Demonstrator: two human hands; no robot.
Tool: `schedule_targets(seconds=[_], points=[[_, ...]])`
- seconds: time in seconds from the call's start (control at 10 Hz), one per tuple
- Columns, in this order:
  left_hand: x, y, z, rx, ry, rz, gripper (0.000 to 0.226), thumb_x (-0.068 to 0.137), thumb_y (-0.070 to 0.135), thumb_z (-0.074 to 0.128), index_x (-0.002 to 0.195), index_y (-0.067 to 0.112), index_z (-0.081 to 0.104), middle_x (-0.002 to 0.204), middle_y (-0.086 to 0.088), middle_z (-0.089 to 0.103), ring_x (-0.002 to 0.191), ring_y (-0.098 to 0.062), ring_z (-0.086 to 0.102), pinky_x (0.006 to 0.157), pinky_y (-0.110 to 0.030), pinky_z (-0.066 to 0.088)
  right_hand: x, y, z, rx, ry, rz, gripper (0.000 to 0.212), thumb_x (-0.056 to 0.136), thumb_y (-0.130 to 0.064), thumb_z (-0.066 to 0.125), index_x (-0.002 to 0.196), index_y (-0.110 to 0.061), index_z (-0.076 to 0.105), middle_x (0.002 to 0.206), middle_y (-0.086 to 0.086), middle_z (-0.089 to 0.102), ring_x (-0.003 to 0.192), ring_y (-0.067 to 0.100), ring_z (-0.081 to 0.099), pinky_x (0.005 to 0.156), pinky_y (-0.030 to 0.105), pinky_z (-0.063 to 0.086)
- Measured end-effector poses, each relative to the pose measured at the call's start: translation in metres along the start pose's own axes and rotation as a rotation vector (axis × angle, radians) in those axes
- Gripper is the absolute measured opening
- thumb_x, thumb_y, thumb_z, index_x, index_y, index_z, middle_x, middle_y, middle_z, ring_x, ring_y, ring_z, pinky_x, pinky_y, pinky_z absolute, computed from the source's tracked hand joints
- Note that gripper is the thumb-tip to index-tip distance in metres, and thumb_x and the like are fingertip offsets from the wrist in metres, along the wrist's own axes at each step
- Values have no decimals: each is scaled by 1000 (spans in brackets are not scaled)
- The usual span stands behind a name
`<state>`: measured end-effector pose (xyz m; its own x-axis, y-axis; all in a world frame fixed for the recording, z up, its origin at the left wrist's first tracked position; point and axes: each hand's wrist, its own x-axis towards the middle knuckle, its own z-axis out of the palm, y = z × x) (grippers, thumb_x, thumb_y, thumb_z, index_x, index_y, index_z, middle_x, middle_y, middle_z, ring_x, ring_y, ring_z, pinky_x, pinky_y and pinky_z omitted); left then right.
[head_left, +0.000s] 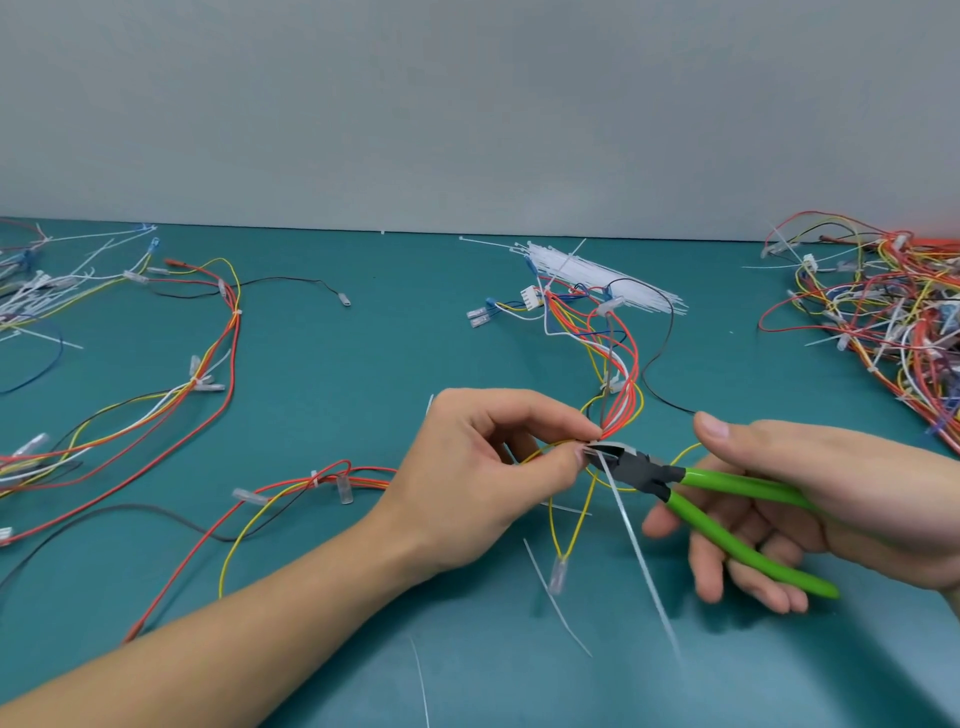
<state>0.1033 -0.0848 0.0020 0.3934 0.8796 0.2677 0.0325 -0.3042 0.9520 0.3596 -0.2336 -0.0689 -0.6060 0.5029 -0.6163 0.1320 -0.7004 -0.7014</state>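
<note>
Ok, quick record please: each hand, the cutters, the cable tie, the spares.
left hand: pinches red, orange and yellow wire bundle at the tie
right hand: holds green-handled steel side cutters
cut point: base of white plastic cable tie tail
tail: runs toward the camera, blurred
spares: stack of white cable ties, back of teal tabletop

1. Left of our left hand, the bare table gives a hand open passage, ringed by the left harness.
2. Behind, the held harness and the cable-tie bundle block the middle.
3. The wire pile fills the far right; a clear strip separates it from the bundle.
4. Our right hand and the cutters bar the near right; cut tie tails litter the front.
</note>
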Motion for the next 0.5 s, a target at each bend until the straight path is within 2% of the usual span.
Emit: schedule_targets(seconds=[0.1,0.2,0.3,0.5], points=[[0,0,0,-4,-2,-1,17,86,12,75,92,27,82,71,12,72,57,-11,44,53,-19,36,-6,-62,-15,117,-43,39,82,95,-79,42,125,-9,70,101,31,72,64,27,65,57,35,56],[-1,0,0,-4,1,0,18,86,11,75,91,27,82,69,14,71,56,-10,42,53,-19,36,-20,-142,-29,-40,124,144,81,95,-79,43,125,-9,70,102,30,73,65,27,65,57,35,55],[-1,0,0,-3,4,0,18,86,11,75,90,27,82,68,14,70,56,-12,42,53,-18,35,-22,-160,-22,-346,127,-134,81,95,-79,42,125,-10,70,102,29,73,66,28,65,57,35,56],[0,1,1,-16,10,-1,19,85,10,75,90,27,82,70,12,72,57,-13,44,52,-21,37,-21,-163,-23,-358,146,-114,82,95,-79,43,124,-7,70,99,31,72,64,26,65,57,34,55]])
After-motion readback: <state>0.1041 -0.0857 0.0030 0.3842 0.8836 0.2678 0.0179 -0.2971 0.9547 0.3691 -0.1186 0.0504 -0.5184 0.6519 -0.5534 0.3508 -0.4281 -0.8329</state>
